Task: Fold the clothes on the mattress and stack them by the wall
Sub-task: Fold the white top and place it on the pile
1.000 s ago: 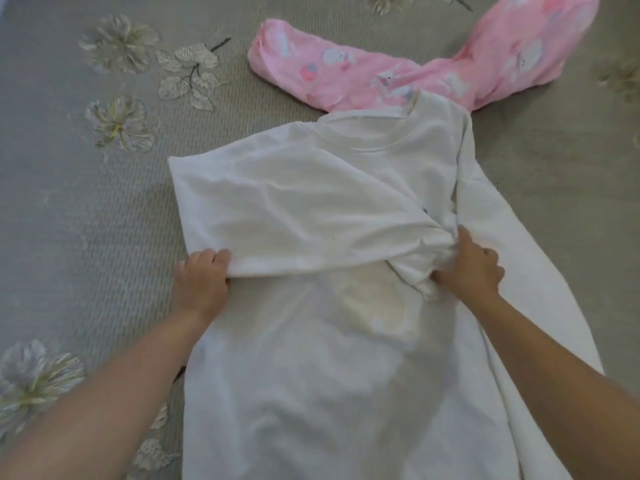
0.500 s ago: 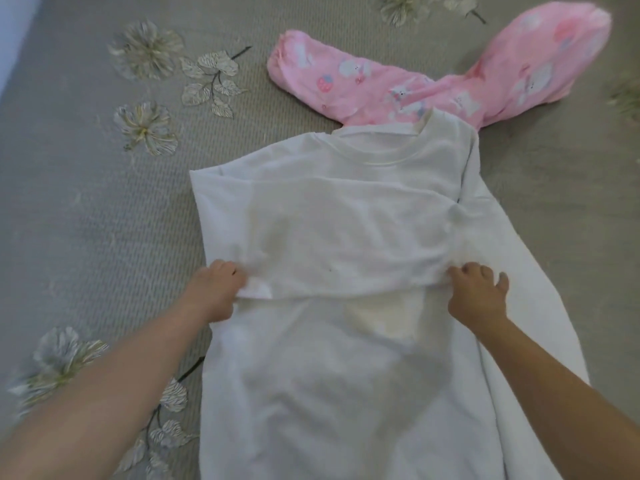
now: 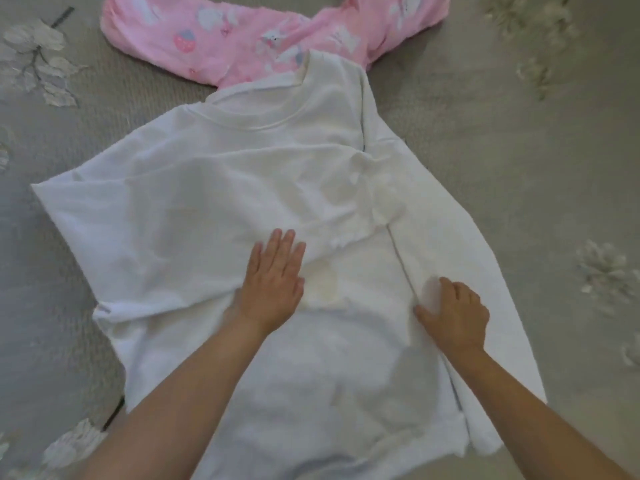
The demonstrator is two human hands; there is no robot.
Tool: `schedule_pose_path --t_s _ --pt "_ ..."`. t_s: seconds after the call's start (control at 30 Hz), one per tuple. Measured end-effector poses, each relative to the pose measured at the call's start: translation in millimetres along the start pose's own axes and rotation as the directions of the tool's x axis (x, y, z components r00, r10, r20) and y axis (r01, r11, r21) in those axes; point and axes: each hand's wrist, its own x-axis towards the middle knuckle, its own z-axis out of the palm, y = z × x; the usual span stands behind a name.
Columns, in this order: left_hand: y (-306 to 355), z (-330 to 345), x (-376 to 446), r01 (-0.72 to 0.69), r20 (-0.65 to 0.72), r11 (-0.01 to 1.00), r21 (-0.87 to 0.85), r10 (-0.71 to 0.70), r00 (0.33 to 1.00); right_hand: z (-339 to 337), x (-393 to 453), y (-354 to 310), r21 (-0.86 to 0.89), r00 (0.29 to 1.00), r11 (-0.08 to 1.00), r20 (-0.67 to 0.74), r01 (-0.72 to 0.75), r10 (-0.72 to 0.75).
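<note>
A white long-sleeved shirt [image 3: 214,188] lies spread on the grey flowered mattress [image 3: 502,140], collar away from me. One sleeve is folded across its chest. My left hand [image 3: 273,282] lies flat, palm down, fingers together, on the middle of the shirt at the folded sleeve's edge. My right hand [image 3: 453,313] rests on the shirt's right side beside the seam, fingers curled against the cloth; whether it pinches the cloth I cannot tell. The other sleeve [image 3: 485,271] runs down the right side. Pink printed pyjama trousers [image 3: 263,39] lie crumpled beyond the collar, partly under it.
Bare mattress surrounds the shirt on the left and right. No wall or stack of folded clothes is in view.
Both hands have let go of the folded sleeve's edge. The left hand has moved right to the shirt's middle and lies flat; the right hand has slid down toward me.
</note>
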Motion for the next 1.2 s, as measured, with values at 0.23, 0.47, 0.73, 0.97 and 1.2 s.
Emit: schedule_pose_path --t_s 0.23,0.47,0.73,0.97,1.2 --pt "20.3 30.9 9.3 0.044 0.132 0.992 0.117 -0.059 0.99 15.3 16.8 62.9 0.351 0.993 0.93 -0.023 -0.104 0.119" --pt "27.8 13.8 23.2 0.105 0.41 0.972 0.209 -0.185 0.893 -114.0 73.6 85.6 0.958 0.88 0.13 0.174 -0.255 0.442" --pt "-3.9 -58.7 -21.8 0.514 0.184 0.704 -0.49 -0.493 0.85 -216.9 21.5 -28.0 0.834 0.923 -0.398 0.315 -0.381 -0.223" --pt "-84.6 -69.4 -136.4 0.707 0.211 0.35 -0.615 -0.79 0.575 -182.0 -42.1 -188.3 0.689 0.714 -0.338 0.376 -0.642 -0.59" --pt "-98.6 -33.9 -139.0 0.642 0.266 0.286 -0.712 -0.736 0.622 -103.7 -30.2 -183.6 0.831 0.882 0.523 0.378 -0.19 -0.281"
